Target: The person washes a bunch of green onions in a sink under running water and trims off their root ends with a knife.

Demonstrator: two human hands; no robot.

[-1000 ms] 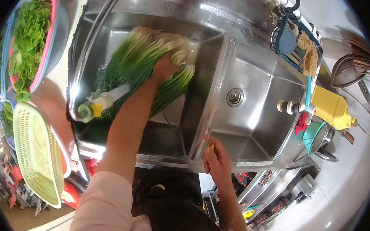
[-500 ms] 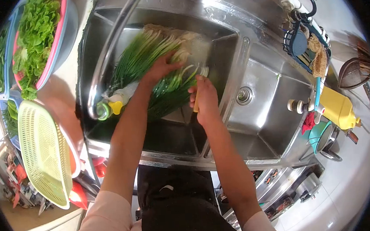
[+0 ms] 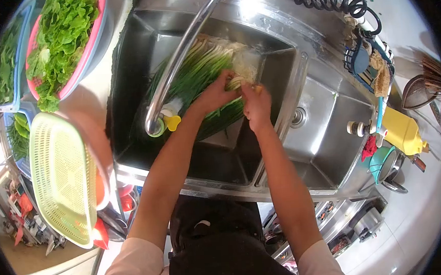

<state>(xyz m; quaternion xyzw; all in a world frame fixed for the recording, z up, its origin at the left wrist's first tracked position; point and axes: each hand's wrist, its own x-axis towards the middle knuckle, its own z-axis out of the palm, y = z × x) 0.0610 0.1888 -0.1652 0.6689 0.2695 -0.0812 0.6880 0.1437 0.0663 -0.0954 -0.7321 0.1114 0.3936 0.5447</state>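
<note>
Green onions (image 3: 195, 75) are spread across the left sink basin (image 3: 196, 162), pale ends being gripped between thumb and fingers by the left hand (image 3: 216, 93); close beside it, a small yellow-handled tool is held in the closed right hand (image 3: 257, 104).

- Scallions (image 3: 194, 73): a loose, wet-looking heap in the left basin (image 3: 192, 166), lying flat; long green leaves toward the near left, white stems and tangled pale roots toward the far right.
- Gripped bunch (image 3: 235, 83): pale stem ends gathered at the heap's right side.
- Yellow-orange item (image 3: 258, 89): just right of those ends, mostly hidden, shape unclear.
</note>
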